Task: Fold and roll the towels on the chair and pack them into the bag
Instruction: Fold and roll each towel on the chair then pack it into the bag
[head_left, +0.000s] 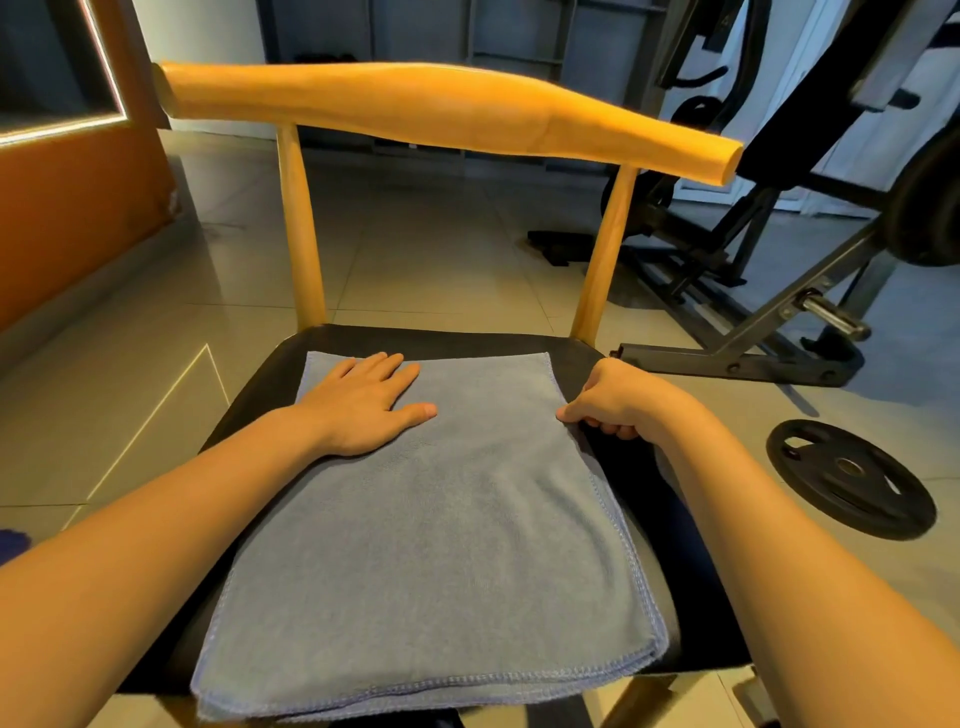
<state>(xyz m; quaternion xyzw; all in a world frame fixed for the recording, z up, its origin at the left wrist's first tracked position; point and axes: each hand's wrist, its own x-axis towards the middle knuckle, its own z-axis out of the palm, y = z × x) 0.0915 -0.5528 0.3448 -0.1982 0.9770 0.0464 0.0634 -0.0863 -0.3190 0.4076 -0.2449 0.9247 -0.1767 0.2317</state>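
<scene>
A blue-grey towel (441, 545) lies folded flat on the black seat (670, 519) of a wooden chair, several layered edges showing at its near and right sides. My left hand (363, 405) rests flat on the towel's far left part, fingers straight. At the towel's right edge, my right hand (618, 400) has its fingers curled and pinches the edge between thumb and fingers. No bag is in view.
The chair's wooden backrest (441, 111) and two posts stand beyond the towel. A black weight plate (852, 478) lies on the tiled floor to the right. Gym equipment (753, 270) stands at the back right, an orange wall (67, 208) at the left.
</scene>
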